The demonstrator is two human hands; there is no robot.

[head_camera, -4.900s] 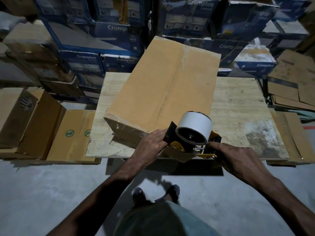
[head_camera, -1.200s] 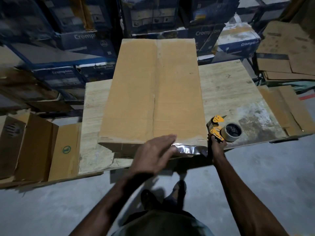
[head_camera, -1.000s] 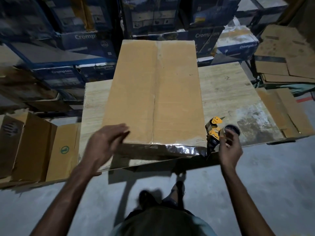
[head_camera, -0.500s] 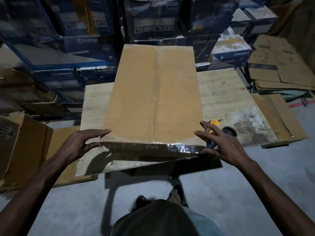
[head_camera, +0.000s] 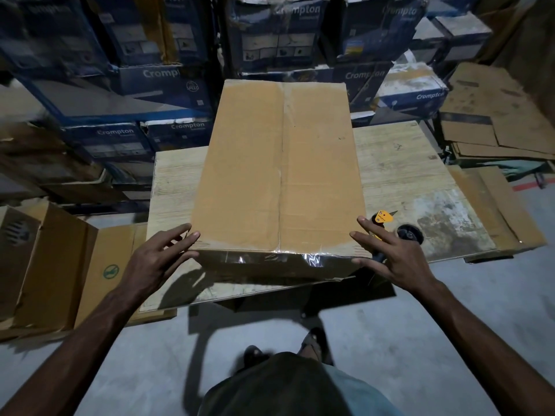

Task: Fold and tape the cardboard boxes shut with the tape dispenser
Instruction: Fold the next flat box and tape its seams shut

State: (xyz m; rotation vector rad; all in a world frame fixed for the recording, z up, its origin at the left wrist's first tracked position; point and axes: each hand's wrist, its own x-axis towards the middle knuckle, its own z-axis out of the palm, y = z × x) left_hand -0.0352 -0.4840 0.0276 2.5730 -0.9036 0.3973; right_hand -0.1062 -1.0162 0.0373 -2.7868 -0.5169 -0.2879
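- Stacked blue cartons point(head_camera: 162, 79) wall off the far side; open concrete floor point(head_camera: 420, 325) lies around your feet.
- One cardboard box point(head_camera: 279, 175) lies lengthwise on the wooden table point(head_camera: 399, 163), with its taped end close to the table's near edge.
- Your left hand point(head_camera: 153, 262) and right hand point(head_camera: 396, 259) (fingers spread, gripping nothing) flank its near corners.
- One tape dispenser point(head_camera: 384, 219) lies just right of the box, partly hidden by your right hand.

Shut cardboard box and tape dispenser on my bench

I see the brown cardboard box point(head_camera: 279, 175) lying flat with its length running away from me. Its top flaps are folded down and meet along a centre seam, and shiny, wrinkled tape point(head_camera: 285, 259) wraps its near edge. The yellow-and-black tape dispenser point(head_camera: 383, 218) lies on the bench point(head_camera: 399, 163) just beside the box's near right corner, partly hidden.
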